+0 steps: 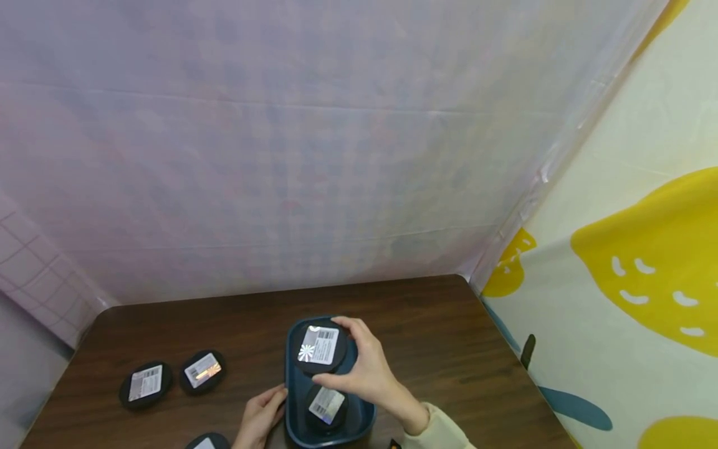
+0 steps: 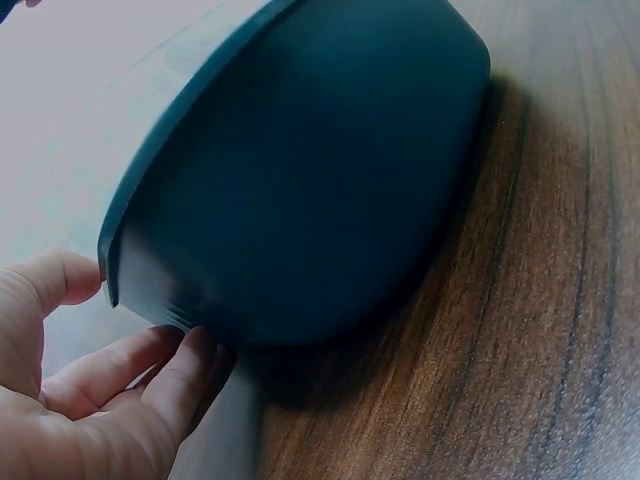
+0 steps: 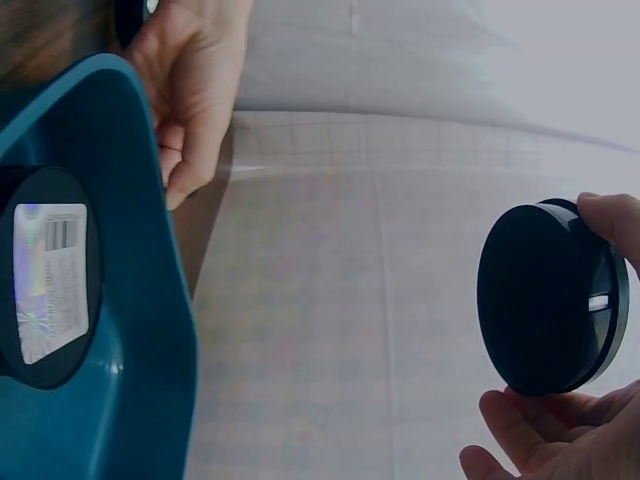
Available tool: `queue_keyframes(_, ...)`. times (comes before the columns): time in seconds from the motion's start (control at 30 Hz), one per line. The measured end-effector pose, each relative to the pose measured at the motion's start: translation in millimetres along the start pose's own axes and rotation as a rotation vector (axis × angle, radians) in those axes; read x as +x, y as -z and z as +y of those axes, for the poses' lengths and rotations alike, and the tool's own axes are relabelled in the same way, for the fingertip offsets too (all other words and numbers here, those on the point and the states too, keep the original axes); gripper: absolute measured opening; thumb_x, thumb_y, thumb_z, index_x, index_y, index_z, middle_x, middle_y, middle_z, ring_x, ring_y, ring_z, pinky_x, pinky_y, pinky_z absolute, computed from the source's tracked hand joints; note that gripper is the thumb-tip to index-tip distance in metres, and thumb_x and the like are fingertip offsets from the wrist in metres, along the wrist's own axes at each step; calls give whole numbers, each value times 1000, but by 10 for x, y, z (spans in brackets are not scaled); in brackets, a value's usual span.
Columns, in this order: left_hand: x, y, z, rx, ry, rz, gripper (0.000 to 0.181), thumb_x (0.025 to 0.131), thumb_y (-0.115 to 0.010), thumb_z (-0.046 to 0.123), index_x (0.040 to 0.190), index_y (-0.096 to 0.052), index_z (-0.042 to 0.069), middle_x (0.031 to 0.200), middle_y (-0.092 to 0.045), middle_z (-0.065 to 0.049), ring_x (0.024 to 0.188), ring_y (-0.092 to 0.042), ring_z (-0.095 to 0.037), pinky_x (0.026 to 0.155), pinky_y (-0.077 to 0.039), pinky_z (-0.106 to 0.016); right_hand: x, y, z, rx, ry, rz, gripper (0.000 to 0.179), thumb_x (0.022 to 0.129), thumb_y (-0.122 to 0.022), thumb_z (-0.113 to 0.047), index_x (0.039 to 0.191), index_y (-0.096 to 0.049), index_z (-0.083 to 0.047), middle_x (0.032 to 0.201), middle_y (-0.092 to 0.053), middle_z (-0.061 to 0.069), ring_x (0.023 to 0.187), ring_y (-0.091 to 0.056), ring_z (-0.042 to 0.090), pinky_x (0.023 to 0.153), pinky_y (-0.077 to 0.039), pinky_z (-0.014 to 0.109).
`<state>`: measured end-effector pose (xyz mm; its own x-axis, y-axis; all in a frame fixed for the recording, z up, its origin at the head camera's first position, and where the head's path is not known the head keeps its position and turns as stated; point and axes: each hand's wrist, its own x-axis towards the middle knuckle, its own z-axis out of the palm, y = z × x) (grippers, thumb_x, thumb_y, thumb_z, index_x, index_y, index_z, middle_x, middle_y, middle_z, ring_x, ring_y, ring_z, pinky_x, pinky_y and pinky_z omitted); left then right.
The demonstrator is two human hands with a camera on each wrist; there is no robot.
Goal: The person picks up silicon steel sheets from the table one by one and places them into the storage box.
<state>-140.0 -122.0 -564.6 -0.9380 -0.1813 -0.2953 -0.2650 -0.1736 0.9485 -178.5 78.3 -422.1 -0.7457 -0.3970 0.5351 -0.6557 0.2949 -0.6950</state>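
A flat, round black disc [image 1: 320, 346], its silver-white barcode label facing up, is held above the far end of a deep, round-cornered teal tray [image 3: 145, 300]. Inside the tray's near end sits a second labelled black disc [image 1: 326, 406].

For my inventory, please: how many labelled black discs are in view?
5: one disc held by the right hand, one inside the blue tray, two on the table at left, and one partly cut by the head view's lower edge. Others may be hidden.
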Motion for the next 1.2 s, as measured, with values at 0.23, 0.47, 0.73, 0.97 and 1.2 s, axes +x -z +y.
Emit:
queue_keyframes(0.23, -1, -2, 1, -12, -6, -7, 46, 92, -53, 7, 123, -41, -25, 130, -42, -38, 104, -55, -16, 88, -49, -35, -25, -40, 39, 13, -25, -28, 81, 56, -89, -24, 126, -51, -9, 113, -58, 3, 99, -55, 13, 84, -49, 29)
queue_keyframes(0.47, 9, -6, -11, -2, 3, 0, 47, 92, -54, 7, 124, -41, -25, 130, -41, -38, 106, -54, -19, 88, -49, -36, -69, -71, 91, -10, -25, -32, 81, 57, -89, -25, 126, -51, -8, 114, -59, 7, 101, -55, 14, 88, -48, 30)
queue_keyframes(0.73, 5, 0, -10, -15, -15, -16, 47, 93, -54, 8, 124, -41, -25, 129, -43, -38, 99, -56, -10, 86, -51, -32, -141, -107, 171, -18, -70, -49, 79, 59, -89, -28, 125, -52, -8, 114, -59, 5, 101, -56, 16, 89, -48, 31)
queue_keyframes(0.97, 4, -6, -5, -7, 3, 2, 47, 92, -54, 8, 124, -42, -24, 129, -44, -37, 99, -57, -12, 86, -51, -32, -205, -145, 250, -23, -92, -65, 79, 58, -89, -28, 124, -52, -6, 112, -60, 8, 100, -56, 15, 88, -48, 31)
queue_keyframes(1.2, 5, -2, -12, -10, -5, -5, 47, 92, -55, 9, 124, -42, -25, 128, -45, -37, 96, -57, -8, 84, -52, -29, -266, -183, 325, -53, -77, -76, 81, 59, -89, -29, 124, -52, 1, 113, -60, 9, 102, -55, 16, 90, -48, 33)
